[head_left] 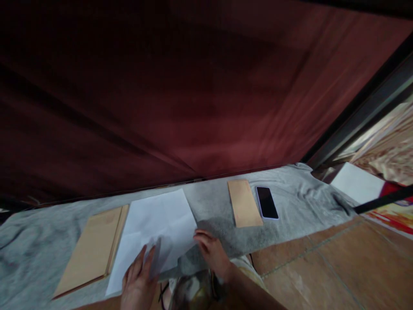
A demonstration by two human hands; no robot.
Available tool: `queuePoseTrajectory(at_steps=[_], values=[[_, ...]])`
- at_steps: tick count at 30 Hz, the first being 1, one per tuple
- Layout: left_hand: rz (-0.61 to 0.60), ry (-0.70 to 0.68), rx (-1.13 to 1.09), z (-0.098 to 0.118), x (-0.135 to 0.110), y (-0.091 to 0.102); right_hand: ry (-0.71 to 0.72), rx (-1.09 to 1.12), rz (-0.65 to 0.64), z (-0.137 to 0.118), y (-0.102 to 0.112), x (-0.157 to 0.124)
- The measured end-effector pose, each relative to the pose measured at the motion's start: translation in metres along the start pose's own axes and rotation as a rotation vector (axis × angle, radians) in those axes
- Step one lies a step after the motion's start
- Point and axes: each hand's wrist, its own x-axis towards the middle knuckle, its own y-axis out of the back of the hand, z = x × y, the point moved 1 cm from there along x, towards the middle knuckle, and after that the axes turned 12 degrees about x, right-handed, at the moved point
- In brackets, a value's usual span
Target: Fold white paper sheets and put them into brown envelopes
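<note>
White sheets of paper (161,219) lie on a grey cloth, their lower right corner bent or folded. My left hand (139,275) rests on the lower part of the paper with its fingers stretched out. At the paper's right edge, the fingers of my right hand (211,252) are closed together on the sheet; the thumb is partly hidden. A stack of brown envelopes (92,249) lies just left of the paper. One more brown envelope (244,204) lies alone to the right, beside a phone (267,202) with a dark screen and a pale case.
The grey cloth (297,198) covers a long narrow surface. Behind it hangs a dark red curtain (206,107), with a dark metal frame (358,107) at the right. A white box (358,183) stands beyond the frame. Tiled floor (316,262) shows at the lower right.
</note>
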Motion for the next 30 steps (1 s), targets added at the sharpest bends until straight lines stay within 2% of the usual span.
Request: queuePoseTrajectory(at_steps=[4,8,13,18,22,26,30], values=[[-0.017,0.252,-0.193,-0.009,-0.001,-0.001,-0.058,0.028,0.164,0.019,0.014,-0.015],[-0.077,0.514,-0.488,-0.016,0.003,-0.007,-0.081,0.048,0.217,0.023,0.018,-0.021],[-0.15,0.786,-0.82,0.001,0.015,-0.006,-0.093,0.086,0.313,0.029,0.02,-0.02],[-0.279,0.9,-0.952,0.022,0.029,-0.01,-0.131,0.16,0.333,0.044,0.022,-0.022],[-0.295,0.925,-0.937,0.027,0.032,-0.014,-0.14,0.197,0.272,0.047,0.027,-0.028],[-0.328,0.895,-0.925,0.029,0.03,-0.007,-0.198,0.277,0.212,0.047,0.034,-0.035],[-0.352,0.903,-1.007,0.034,0.035,0.003,-0.269,0.388,0.24,0.051,0.04,-0.037]])
